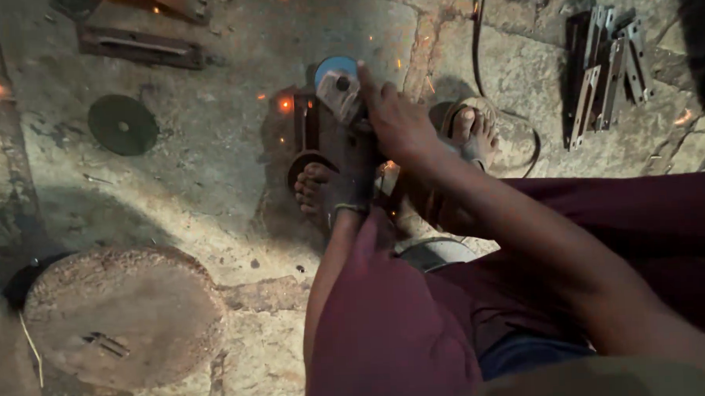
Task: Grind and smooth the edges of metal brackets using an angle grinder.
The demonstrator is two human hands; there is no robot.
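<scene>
Rough stone-slab floor (211, 172), cracked joints, dusty, dim light. Sparks scattered across it, brightest just left of the angle grinder (338, 88).

Grinder at top centre, blue guard up, sitting on a dark metal bar (319, 137) that lies on the floor. Bar pinned under the left foot (321, 193); right foot (473, 133) in a sandal beside it.

Right hand (397, 122) on the grinder body, fingers pressed together and curled over it, index laid along the top. Left hand hidden behind knee and maroon trousers (404, 329); finger state can't tell.

Around: spare cutting disc (122, 124) flat at left, well apart. Rusty round plate (122, 315) lower left. Stack of metal brackets (606, 68) upper right. Black cable (480, 37) running up past the right foot. More dark bar stock (140, 45) top left.
</scene>
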